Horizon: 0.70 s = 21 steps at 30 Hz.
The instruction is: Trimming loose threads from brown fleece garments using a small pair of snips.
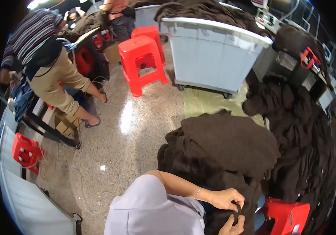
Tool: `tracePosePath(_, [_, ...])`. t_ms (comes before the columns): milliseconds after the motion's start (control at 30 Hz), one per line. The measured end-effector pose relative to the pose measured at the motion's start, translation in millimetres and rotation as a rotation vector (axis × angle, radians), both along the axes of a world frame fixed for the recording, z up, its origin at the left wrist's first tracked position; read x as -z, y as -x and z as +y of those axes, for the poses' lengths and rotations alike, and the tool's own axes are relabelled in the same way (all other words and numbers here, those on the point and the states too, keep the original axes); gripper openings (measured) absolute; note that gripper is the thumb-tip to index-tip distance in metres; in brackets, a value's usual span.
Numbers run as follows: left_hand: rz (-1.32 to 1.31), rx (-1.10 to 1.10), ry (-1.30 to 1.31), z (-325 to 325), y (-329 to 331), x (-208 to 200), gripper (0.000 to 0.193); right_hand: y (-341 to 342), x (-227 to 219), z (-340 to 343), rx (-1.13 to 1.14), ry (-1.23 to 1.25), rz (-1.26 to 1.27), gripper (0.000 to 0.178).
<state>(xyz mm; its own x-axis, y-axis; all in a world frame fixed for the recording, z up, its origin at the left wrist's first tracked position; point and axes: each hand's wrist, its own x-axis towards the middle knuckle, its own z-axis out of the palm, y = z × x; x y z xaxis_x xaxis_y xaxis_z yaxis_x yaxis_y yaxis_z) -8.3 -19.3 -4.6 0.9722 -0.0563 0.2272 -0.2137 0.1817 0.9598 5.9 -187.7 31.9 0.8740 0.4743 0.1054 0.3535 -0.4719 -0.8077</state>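
Dark brown fabric (230,139) lies bunched in a heap in front of me and over my lap. My left hand (226,199) pinches an edge of this fabric, its fingertips curled in. Just below it, close to the lower edge of the head view, my right hand (232,226) is closed on the same edge, with thumb and fingers pressed together. The two hands nearly meet, with a short fold of the cloth between them. The lower part of my right hand is cut off by the picture's edge.
A red stool (285,215) stands beside my lap, and more brown cloth (297,133) is piled at right. A grey wheeled bin (215,58) full of brown cloth stands ahead, near stacked red stools (140,58). At left, a person (44,55) stands by a table.
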Motion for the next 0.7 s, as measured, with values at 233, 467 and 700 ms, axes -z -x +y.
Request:
tracePosePath(233, [-0.38,-0.497,-0.354,-5.3,3.4,-5.6,0.025,7.0,2.3,27.5,0.275,-0.147,-0.091,0.003])
tracePosePath(467, [-0.377,-0.327,-0.313,-28.3,-19.8,-2.9,0.007,-5.4,15.1,0.8,0.352,-0.208,-0.284,0.012])
tracePosePath(700, [-0.107,-0.147,-0.197,-29.2,-21.2,10.8,0.01,-6.9,24.7,-17.2,0.156,-0.216,-0.3,0.016])
